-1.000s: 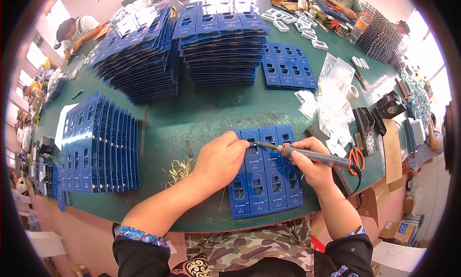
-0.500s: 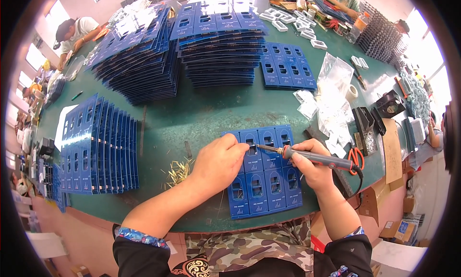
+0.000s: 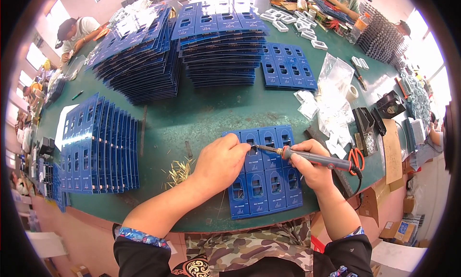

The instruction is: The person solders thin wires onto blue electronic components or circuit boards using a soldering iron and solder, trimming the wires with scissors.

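My right hand (image 3: 313, 165) grips a grey soldering iron (image 3: 317, 158), its tip at an upper-left cutout of a blue circuit board panel (image 3: 265, 177). Beside that tip, the thumb and forefinger of my left hand (image 3: 222, 160) are pinched together over the panel's upper left. A thin wire (image 3: 222, 200), which looks like solder, trails below the left hand; its end at the fingertips is hidden. The panel lies flat on the table near its front edge. Thin brass-coloured pins (image 3: 178, 173) lie in a loose heap left of my left hand.
Tall stacks of blue panels (image 3: 218, 61) stand at the back, another stack (image 3: 98, 147) at the left. Plastic bags (image 3: 331, 101), orange-handled pliers (image 3: 356, 160) and a small black fan (image 3: 389, 103) are at the right. The iron's cord (image 3: 360, 188) hangs over the edge. Other people sit across the table.
Both hands and the soldering iron stay almost where they were. The iron's tip has shifted very slightly left, toward my left fingertips.
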